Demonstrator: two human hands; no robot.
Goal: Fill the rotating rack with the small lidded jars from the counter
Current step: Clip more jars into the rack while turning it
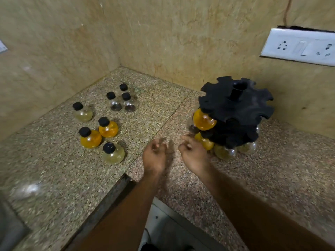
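Note:
A black two-tier rotating rack (235, 104) stands at the right by the wall. An orange jar (204, 121) hangs in its upper tier, and several jars sit in its lower tier (224, 152). On the counter at the left stand several small round jars with black lids: two orange ones (90, 138), (108, 128), two pale yellow ones (113, 154), (83, 113), and three clear ones (120, 101) further back. My left hand (155, 156) hovers over the counter, fingers loosely curled and holding nothing. My right hand (193, 153) is next to the rack's lower tier, also holding nothing.
The speckled stone counter (163, 109) meets tiled walls in a corner behind the jars. A white socket plate (299, 46) is on the right wall. The counter's front edge (108, 196) runs diagonally below my arms. A blurred shiny object (23, 191) is at the lower left.

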